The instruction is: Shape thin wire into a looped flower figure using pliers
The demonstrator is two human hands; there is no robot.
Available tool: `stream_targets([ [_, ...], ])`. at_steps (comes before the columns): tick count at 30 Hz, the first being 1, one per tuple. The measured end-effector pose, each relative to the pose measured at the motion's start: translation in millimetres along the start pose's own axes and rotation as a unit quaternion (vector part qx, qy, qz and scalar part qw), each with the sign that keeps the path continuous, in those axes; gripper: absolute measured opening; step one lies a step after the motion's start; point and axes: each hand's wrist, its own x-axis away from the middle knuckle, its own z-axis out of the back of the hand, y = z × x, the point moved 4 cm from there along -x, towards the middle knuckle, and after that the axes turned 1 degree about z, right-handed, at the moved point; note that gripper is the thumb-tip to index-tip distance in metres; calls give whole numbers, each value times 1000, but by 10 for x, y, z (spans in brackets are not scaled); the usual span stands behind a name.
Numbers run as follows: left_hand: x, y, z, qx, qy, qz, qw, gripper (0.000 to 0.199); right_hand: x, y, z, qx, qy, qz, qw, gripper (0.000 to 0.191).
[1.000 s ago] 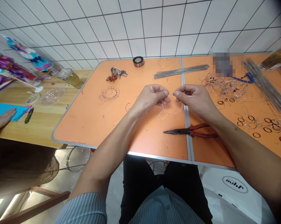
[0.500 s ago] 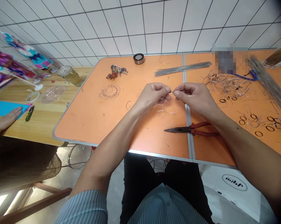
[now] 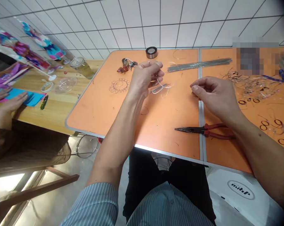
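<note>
Left hand point(image 3: 145, 77) has lifted away, grip clamped on wire piece point(image 3: 162, 87); right hand point(image 3: 217, 92) grip: cannot tell. Two-handed work seems paused.

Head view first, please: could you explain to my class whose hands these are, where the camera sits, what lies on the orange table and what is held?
There is no machine here: a person works with two bare hands, and the camera is worn on that person's head, looking forward and down. The left hand has a thin, bent wire piece in its grip. The right hand is apart from that piece, thumb and fingers close together; whether it pinches anything is too small to tell. On the orange table lie needle-nose pliers, a bunch of keys, a flower-like wire ring, a bundle of straight wires and a tangle of thin wires. Towards the left edge, another person's hand rests on a blue sheet.
</note>
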Motion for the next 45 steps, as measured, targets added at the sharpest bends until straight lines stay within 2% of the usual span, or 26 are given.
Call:
stream_targets([
  [3, -135, 66, 249, 41, 35, -15, 998, 23, 71, -185, -121, 83, -53, 58, 993, 7],
  [6, -264, 36, 388, 61, 17, -16, 998, 20, 87, -354, -364, 175, -165, 125, 963, 14],
  [7, -300, 16, 414, 68, 14, -14, 998, 18, 49, -375, -446, 201, -184, 137, 952, 15],
  [10, -370, -32, 448, 81, 27, -11, 996, 16, -220, -348, -677, 260, -178, 153, 937, 19],
  [15, -365, -15, 421, 104, 36, -19, 994, 23, -786, -230, -1062, 337, -170, 168, 911, 29],
  [19, -348, 8, 421, 122, 52, -16, 991, 19, -984, -149, -1246, 385, -215, 140, 887, 22],
  [29, -313, 23, 363, 144, 50, -10, 988, 23, -913, -57, -1173, 399, -238, 162, 871, 22],
  [37, -313, 23, 364, 145, 43, -12, 988, 28, -900, 9, -1165, 408, -260, 217, 848, 25],
  [45, -305, 22, 367, 155, 43, -14, 987, 22, -873, -62, -1082, 359, -194, 201, 891, 18],
])
